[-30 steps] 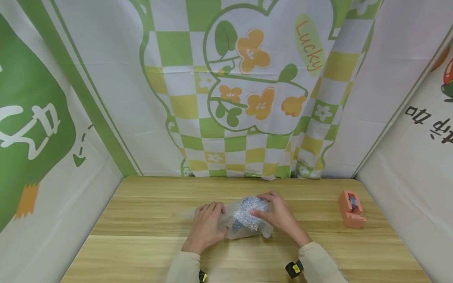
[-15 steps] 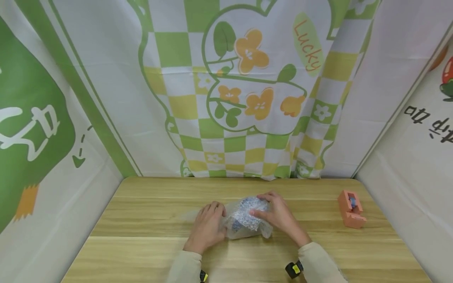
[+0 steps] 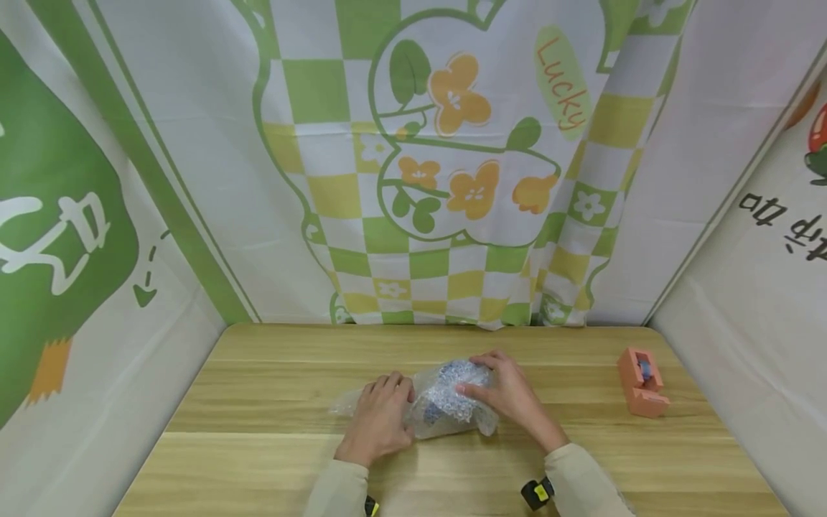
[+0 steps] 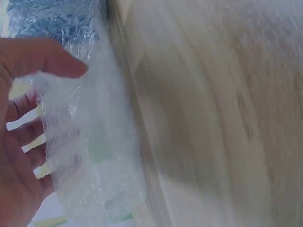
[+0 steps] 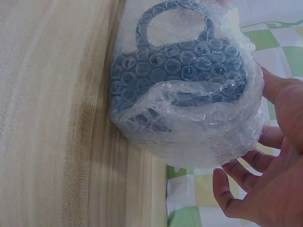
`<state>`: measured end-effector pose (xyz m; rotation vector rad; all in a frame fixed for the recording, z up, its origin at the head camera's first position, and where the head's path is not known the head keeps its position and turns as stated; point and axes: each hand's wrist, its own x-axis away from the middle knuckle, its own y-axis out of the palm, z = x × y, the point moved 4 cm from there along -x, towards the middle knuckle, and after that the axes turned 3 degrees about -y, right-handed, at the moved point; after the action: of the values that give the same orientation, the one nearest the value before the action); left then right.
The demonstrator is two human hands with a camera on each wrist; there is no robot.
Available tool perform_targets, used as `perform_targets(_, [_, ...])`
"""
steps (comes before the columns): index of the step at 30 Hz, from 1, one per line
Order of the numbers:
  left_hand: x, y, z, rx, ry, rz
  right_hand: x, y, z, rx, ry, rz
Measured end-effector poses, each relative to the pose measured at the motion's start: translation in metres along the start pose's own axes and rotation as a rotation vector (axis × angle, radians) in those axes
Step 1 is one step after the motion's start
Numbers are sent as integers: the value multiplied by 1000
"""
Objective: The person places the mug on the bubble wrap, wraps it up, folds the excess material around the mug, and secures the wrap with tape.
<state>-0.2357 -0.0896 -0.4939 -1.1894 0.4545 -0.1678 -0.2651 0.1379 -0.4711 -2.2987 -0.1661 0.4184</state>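
Note:
A blue mug (image 5: 175, 66) with a looped handle shows through bubble wrap (image 5: 203, 127); in the head view the bundle (image 3: 455, 395) lies on its side on the table. My right hand (image 3: 510, 391) grips the bundle's right end, thumb on the near face and fingers over the far side. The left hand (image 3: 381, 416) holds the loose length of wrap to the left of the mug. In the left wrist view, its thumb (image 4: 66, 64) lies in front of the film (image 4: 99, 132), with the other fingers behind it, partly seen through the plastic.
A coral-orange tape dispenser (image 3: 642, 384) with a blue roll stands on the right part of the wooden table (image 3: 258, 388). A checked green and yellow curtain (image 3: 439, 266) hangs at the table's back edge, with printed cloth on both sides.
The left hand has shifted slightly, its thumb a little nearer the front, and the wrap left of it shows more sharply. The right hand and the mug stay where they were.

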Motion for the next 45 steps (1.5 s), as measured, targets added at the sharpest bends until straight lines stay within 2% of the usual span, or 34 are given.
perform_targets(6, [-1,4,4,-26,-22,82,1,1,1,-1,2,-2])
perform_targets(11, [0,8,7,-50,-41,81,1,0,0,-9,1,1])
perform_targets(14, [0,6,6,-9,-59,37,2,1,0,-8,-1,4])
perform_targets(16, [1,3,2,65,-82,-14,2,1,-1,-6,-3,5])
perform_targets(20, [1,-5,-5,277,-164,-173,1,2,-1,-3,4,1])
perform_targets(23, [0,-11,-8,354,-209,-220,1,2,-1,-1,8,0])
perform_targets(25, [-1,-11,-8,323,-225,-181,1,2,0,-3,9,-1])
perform_targets(27, [-2,-7,-9,250,-245,-106,2,2,0,-2,8,-2])
perform_targets(30, [-1,-1,-12,147,-320,-29,1,2,0,-4,4,-6])
perform_targets(33, [-2,1,-15,92,-404,-16,1,2,-1,-8,10,-9])
perform_targets(35, [-2,1,-17,72,-450,-40,1,2,-1,-11,17,-11])
perform_targets(40, [-2,2,-23,90,-501,-97,1,1,-1,-12,17,-6])
perform_targets(42, [-2,1,-24,125,-513,-87,1,1,-1,-10,15,-3])
perform_targets(45, [-2,1,-24,228,-540,-64,1,0,-1,-10,16,-1])
